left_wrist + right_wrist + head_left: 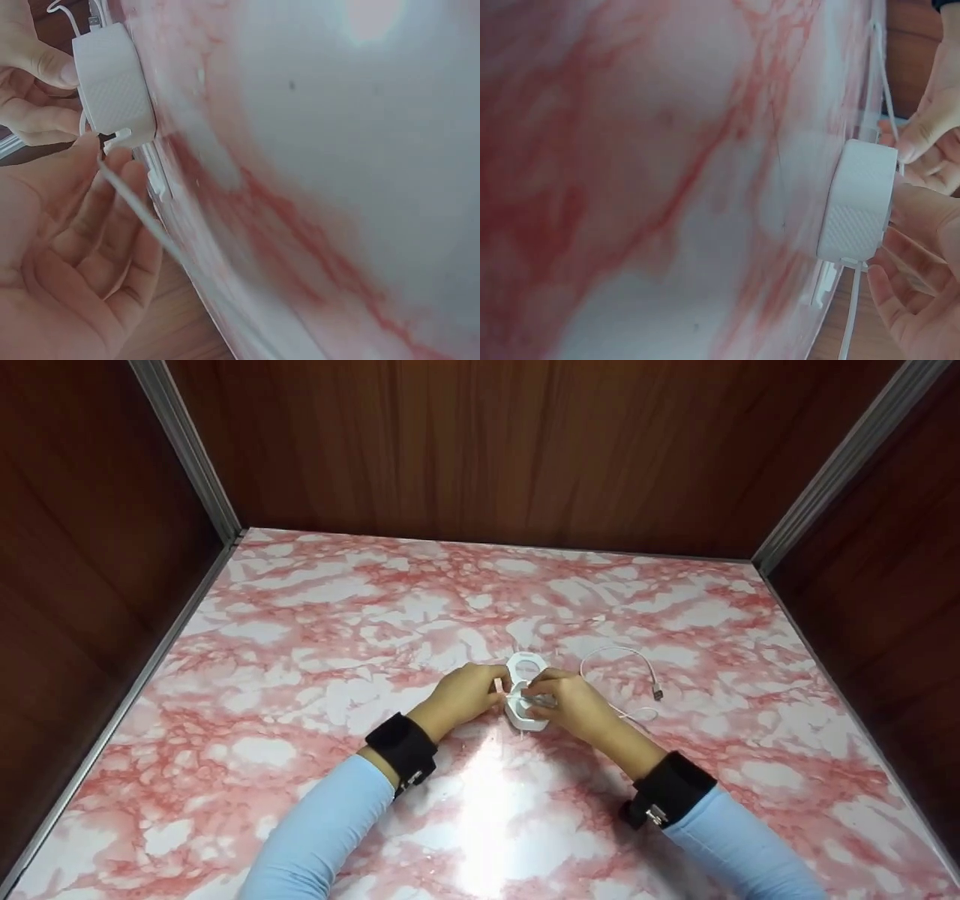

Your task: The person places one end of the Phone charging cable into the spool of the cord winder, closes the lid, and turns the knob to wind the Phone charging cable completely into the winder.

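Note:
A white eight-sided cable case (527, 724) stands on the table with its ring-shaped lid (527, 665) hinged back on the far side. From the left, my left hand (471, 694) pinches a white USB cable (176, 251) between thumb and forefinger, beside the case rim. My right hand (576, 701) bends over the opening from the right, thumb and forefinger pinching the cable there; these fingertips partly hide the inside. In the right wrist view, cable (852, 315) also comes out through a notch in the case wall.
The rest of the cable curls on the table right of the case and ends in a USB plug (658, 692). Red-and-white marbled table (337, 622) surrounds the work. Dark wood panels (480, 450) with metal corner posts (191, 450) enclose the back and sides.

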